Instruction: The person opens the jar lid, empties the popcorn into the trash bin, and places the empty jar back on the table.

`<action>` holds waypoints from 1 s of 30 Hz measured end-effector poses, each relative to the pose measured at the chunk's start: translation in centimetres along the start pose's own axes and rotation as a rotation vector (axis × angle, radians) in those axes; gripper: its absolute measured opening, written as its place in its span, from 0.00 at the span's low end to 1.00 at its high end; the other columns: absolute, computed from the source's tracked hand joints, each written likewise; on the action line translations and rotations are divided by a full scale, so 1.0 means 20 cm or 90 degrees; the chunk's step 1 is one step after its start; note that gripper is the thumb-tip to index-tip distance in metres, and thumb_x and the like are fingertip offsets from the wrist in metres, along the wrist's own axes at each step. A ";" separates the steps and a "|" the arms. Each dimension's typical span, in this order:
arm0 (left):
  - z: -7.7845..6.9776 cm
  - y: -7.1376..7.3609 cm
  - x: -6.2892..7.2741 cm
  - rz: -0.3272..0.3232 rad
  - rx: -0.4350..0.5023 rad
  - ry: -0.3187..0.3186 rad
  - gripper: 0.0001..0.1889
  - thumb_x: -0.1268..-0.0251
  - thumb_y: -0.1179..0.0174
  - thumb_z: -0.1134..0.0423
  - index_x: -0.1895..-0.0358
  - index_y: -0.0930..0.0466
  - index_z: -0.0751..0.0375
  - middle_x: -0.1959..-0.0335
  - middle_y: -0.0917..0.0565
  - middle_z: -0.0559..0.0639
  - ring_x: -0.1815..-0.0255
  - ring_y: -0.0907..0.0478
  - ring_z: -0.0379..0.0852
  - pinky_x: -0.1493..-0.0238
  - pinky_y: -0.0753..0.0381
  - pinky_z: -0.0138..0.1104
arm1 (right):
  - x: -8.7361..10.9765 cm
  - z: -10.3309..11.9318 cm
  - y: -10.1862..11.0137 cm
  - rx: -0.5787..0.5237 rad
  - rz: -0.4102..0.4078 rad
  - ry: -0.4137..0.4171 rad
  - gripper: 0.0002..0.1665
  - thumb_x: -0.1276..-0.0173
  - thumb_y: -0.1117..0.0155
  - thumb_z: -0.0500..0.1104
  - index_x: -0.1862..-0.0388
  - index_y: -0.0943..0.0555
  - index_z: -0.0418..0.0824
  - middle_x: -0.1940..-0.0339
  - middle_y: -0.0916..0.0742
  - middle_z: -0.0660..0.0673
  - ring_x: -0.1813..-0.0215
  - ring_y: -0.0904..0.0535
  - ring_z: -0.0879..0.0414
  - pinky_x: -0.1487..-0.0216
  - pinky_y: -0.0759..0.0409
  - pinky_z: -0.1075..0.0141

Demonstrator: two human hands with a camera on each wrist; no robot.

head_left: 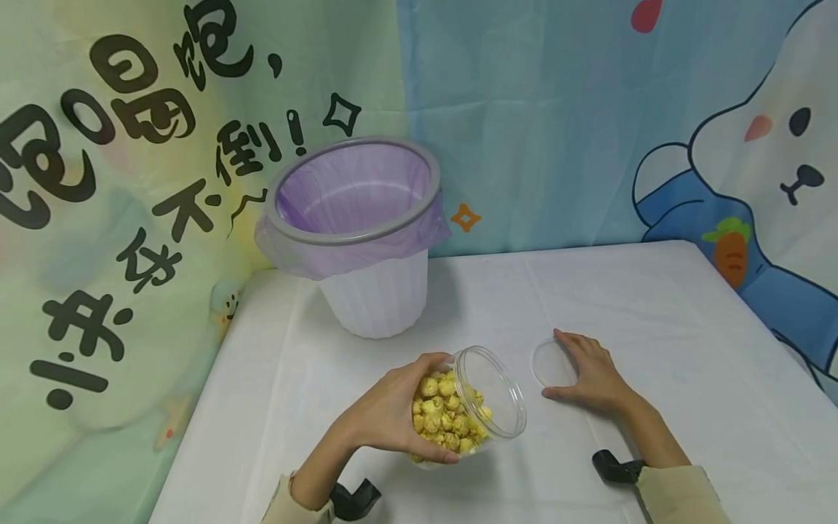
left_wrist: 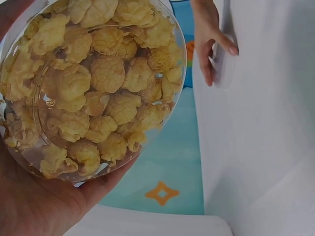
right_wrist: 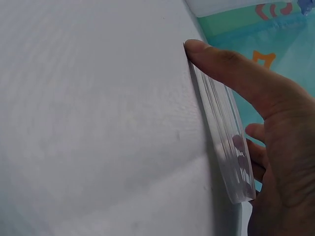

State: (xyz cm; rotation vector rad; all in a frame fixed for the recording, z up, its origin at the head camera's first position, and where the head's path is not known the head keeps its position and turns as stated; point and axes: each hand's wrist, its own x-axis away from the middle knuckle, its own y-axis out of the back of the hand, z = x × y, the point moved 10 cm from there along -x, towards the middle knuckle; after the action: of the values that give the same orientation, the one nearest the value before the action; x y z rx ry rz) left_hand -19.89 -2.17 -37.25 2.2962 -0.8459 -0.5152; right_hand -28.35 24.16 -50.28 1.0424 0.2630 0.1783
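My left hand (head_left: 386,411) grips a clear plastic jar (head_left: 450,422) around its side, thumb along the near side and fingers at the far side. The jar leans over, its open mouth facing right. Yellow popcorn (left_wrist: 106,73) fills much of it, seen through the clear plastic in the left wrist view. To the right, my right hand (head_left: 592,371) holds a clear round lid (right_wrist: 221,128) by its edge between thumb and fingers. In the right wrist view the lid lies flat against the white tabletop, with fingertips showing through its rim.
A white bin (head_left: 380,298) with a grey rim and a purple liner bag (head_left: 353,182) stands at the back left of the white-covered table (head_left: 641,291). Behind hangs a printed cloth (head_left: 537,131) with lettering and a cartoon animal.
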 end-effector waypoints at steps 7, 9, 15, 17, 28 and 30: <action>0.01 -0.01 0.00 0.004 -0.013 0.004 0.55 0.69 0.25 0.45 0.32 0.46 0.52 0.45 0.27 0.47 0.50 0.28 0.37 0.50 0.27 0.33 | 0.01 0.00 -0.01 0.006 0.011 -0.008 0.68 0.63 0.25 0.64 0.29 0.48 0.37 0.35 0.36 0.29 0.36 0.45 0.32 0.42 0.49 0.35; 0.01 -0.01 0.00 0.005 -0.014 0.005 0.55 0.69 0.25 0.45 0.32 0.46 0.52 0.45 0.27 0.47 0.51 0.28 0.37 0.50 0.27 0.33 | 0.01 0.00 -0.01 0.007 0.011 -0.011 0.70 0.64 0.25 0.65 0.28 0.49 0.38 0.35 0.37 0.28 0.37 0.46 0.32 0.43 0.49 0.35; 0.01 -0.02 0.01 0.005 -0.022 0.003 0.55 0.69 0.25 0.45 0.33 0.46 0.52 0.45 0.26 0.47 0.51 0.28 0.38 0.50 0.27 0.33 | 0.02 -0.01 0.02 -0.029 0.021 -0.022 0.73 0.65 0.23 0.63 0.27 0.54 0.41 0.34 0.41 0.27 0.36 0.49 0.31 0.44 0.47 0.33; 0.01 -0.02 0.01 0.004 -0.025 0.003 0.55 0.69 0.25 0.45 0.33 0.46 0.52 0.45 0.27 0.47 0.50 0.28 0.38 0.49 0.27 0.33 | 0.02 -0.01 0.05 -0.051 0.019 -0.021 0.72 0.63 0.23 0.61 0.26 0.55 0.41 0.33 0.42 0.27 0.35 0.51 0.31 0.45 0.46 0.32; 0.01 0.01 0.03 -0.012 -0.033 0.001 0.55 0.70 0.25 0.44 0.33 0.46 0.52 0.46 0.27 0.46 0.51 0.28 0.37 0.50 0.27 0.34 | -0.18 0.16 0.36 -0.215 -0.070 -0.035 0.47 0.36 0.38 0.48 0.27 0.52 0.35 0.34 0.39 0.27 0.34 0.47 0.32 0.40 0.45 0.37; 0.01 0.02 0.03 -0.013 -0.031 0.001 0.55 0.70 0.25 0.44 0.32 0.46 0.52 0.46 0.27 0.46 0.51 0.28 0.37 0.50 0.27 0.34 | -0.24 0.23 0.44 -0.252 -0.105 -0.010 0.41 0.33 0.41 0.45 0.29 0.48 0.34 0.35 0.35 0.27 0.34 0.43 0.33 0.39 0.43 0.41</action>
State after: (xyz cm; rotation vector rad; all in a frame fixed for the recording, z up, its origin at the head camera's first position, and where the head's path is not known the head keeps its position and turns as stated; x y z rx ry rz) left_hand -19.71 -2.78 -37.20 2.2623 -0.8005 -0.5372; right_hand -31.76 23.43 -39.77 0.6255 0.2841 0.0687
